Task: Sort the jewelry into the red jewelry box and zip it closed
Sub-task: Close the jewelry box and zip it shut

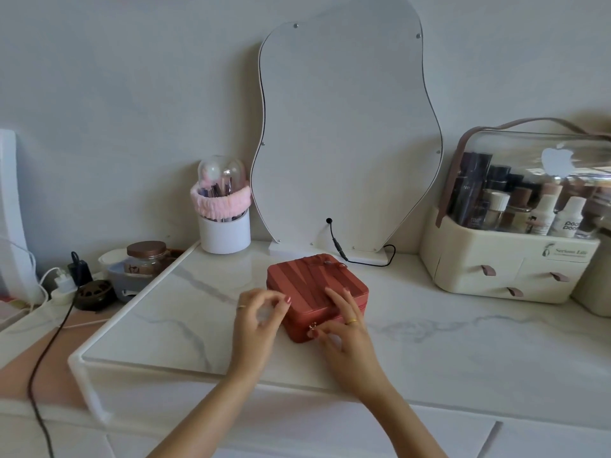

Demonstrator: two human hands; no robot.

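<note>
The red jewelry box is seen closed, lid down, just below the middle of the frame on the white marbled surface, with one corner turned toward the bottom of the picture. The right hand is laid over the box's lower right part: its fingers are spread flat across the ribbed lid, while the thumb and a fingertip are brought together at the small gold zipper pull on the box's front side; whether the pull is actually pinched cannot be told. The left hand is held just left of the box, its fingers loosely curled toward the thumb and nothing seen in them; whether it touches the box cannot be told. A ring is worn on each hand. Behind the box, in the upper middle of the frame, a wavy-edged mirror is propped against the wall, with a black cable trailing from its base. To its left a white brush holder with a clear dome and a pink band is placed. At the right edge a cream cosmetics organizer filled with bottles is set. At the left, a brown-lidded jar and a dark cord are seen.
</note>
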